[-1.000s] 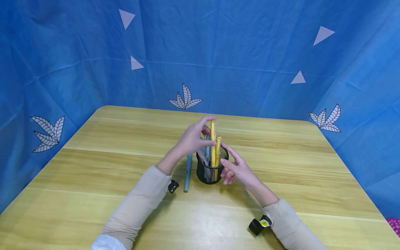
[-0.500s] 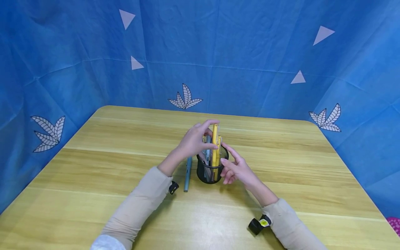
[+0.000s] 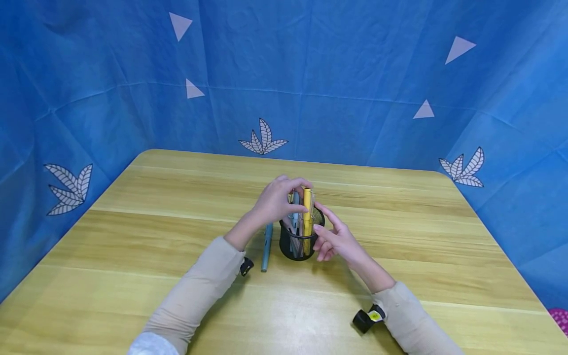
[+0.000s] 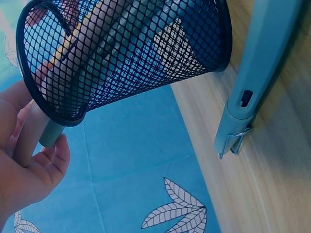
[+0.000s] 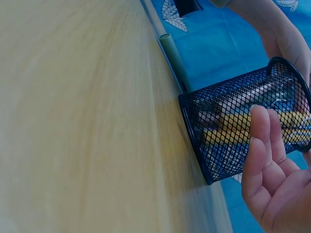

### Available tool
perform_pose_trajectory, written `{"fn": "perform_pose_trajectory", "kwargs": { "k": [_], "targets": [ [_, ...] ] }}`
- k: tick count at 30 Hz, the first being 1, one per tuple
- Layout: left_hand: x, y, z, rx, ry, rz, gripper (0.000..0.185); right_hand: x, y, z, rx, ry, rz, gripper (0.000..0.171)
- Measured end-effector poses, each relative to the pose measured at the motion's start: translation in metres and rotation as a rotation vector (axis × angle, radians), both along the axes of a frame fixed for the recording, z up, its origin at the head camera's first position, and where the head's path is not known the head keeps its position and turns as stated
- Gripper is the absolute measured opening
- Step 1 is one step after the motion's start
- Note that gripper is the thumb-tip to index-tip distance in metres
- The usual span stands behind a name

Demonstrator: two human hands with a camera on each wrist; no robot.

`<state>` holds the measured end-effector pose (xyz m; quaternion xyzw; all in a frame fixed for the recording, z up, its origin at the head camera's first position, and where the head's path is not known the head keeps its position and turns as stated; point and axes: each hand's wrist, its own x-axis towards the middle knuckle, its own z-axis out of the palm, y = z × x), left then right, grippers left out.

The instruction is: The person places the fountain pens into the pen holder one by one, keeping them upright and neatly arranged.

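Observation:
A black mesh pen holder (image 3: 290, 250) stands upright on the table with several pens in it. My left hand (image 3: 274, 201) pinches the top of a yellow pen (image 3: 307, 224), whose lower part is down inside the holder. A second yellow pen (image 5: 211, 137) shows through the mesh in the right wrist view. Beside them in the holder are a blue-grey pen (image 3: 296, 199) and pinkish ones. My right hand (image 3: 340, 242) holds the holder's right side, thumb and index finger at the rim, other fingers curled by the mesh (image 5: 228, 167).
A teal pen (image 3: 266, 251) with a metal clip (image 4: 236, 141) lies on the wooden table (image 3: 155, 276), just left of the holder. Black wrist cameras (image 3: 364, 321) hang below both sleeves. A blue patterned cloth (image 3: 355, 59) surrounds the table's back and sides.
My left hand has come down with the yellow pen, which has sunk deeper into the holder and shifted slightly right, covering the other yellow pen. The right hand and holder have stayed put.

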<state>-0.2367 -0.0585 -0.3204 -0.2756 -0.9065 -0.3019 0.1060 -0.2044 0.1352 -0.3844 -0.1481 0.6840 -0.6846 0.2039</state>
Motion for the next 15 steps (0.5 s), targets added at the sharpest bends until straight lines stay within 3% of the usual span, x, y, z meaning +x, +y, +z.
{"fn": "perform_pose_trajectory", "kwargs": {
  "k": [15],
  "targets": [
    [-0.0003, -0.0012, -0.0028, -0.029, 0.068, -0.05, 0.03, 0.0001, 0.0001, 0.0006, -0.001, 0.002, 0.007, 0.059]
  ]
}}
